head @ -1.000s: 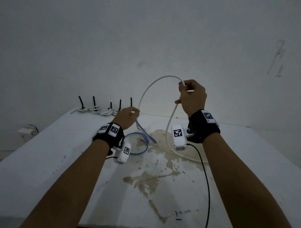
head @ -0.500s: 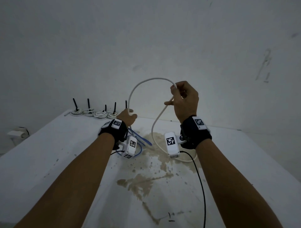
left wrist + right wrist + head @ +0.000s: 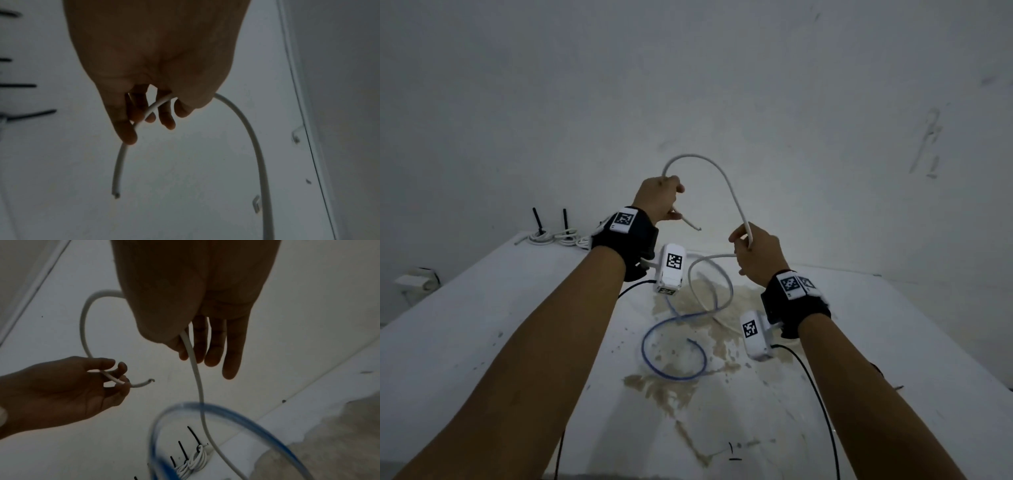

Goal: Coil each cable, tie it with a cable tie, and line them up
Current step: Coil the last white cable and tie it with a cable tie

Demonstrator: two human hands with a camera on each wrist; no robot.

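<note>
Both hands raised: left hand (image 3: 659, 198) pinches white cable (image 3: 726, 178) end, right hand (image 3: 758, 255) pinches mid-length.

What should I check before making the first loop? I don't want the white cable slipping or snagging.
1. Left hand grips white cable near its cut end: ok.
2. Right hand pinches the cable further along: ok.
3. Arc between the hands hangs without kinks: ok.
4. Slack clear of the blue cable: not ok, they cross on the table.
5. Loose cable tie within reach: cannot tell.
</note>
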